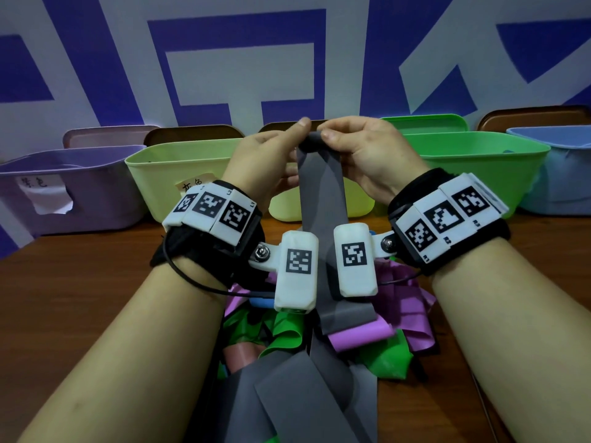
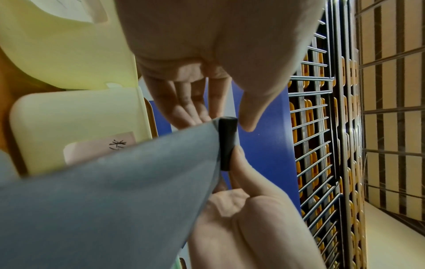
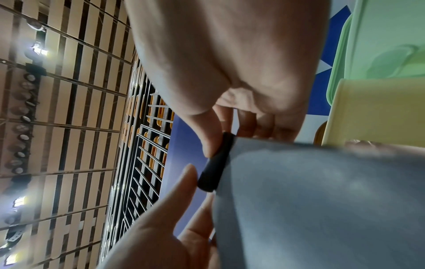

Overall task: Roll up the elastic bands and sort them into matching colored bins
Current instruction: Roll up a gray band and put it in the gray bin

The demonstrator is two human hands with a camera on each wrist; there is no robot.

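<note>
**Rolling the grey band, early stage**

Left hand (image 1: 268,145) and right hand (image 1: 358,145) each pinch an end of the small roll (image 1: 311,142) begun atop the grey elastic band (image 1: 323,199), held above the tabletop (image 1: 96,251). Most hangs unrolled; next, judged: keep winding evenly, then bin it.

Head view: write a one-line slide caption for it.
Both hands, left hand and right hand, roll the top of a grey band above a pile of bands, bins lined up behind.
</note>
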